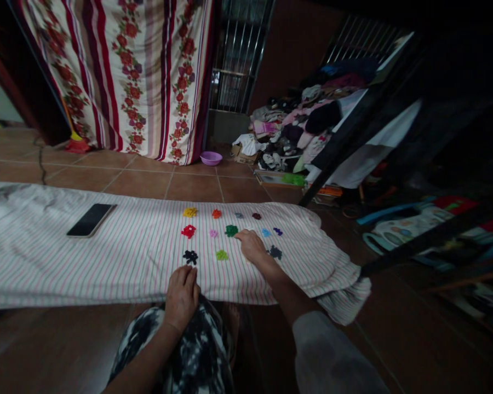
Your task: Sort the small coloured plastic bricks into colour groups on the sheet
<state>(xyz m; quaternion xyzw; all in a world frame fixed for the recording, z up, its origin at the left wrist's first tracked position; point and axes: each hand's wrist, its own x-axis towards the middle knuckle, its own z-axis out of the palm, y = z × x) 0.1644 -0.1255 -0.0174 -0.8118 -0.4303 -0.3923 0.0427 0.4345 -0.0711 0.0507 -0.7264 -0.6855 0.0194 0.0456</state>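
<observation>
Striped cloth leaves room between phone and edge-side left hand.

Right arm outstretched, right fingers bent downward; left fingers curled.

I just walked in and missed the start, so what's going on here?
A person's right hand is over a striped cloth, fingertips at a dark green pile of small pieces; whether they hold any is too small to tell. The left hand is at the cloth's near edge, close to the black pile. Other small piles, including a red pile and a yellow pile, lie spread around. A phone lies farther left.
</observation>
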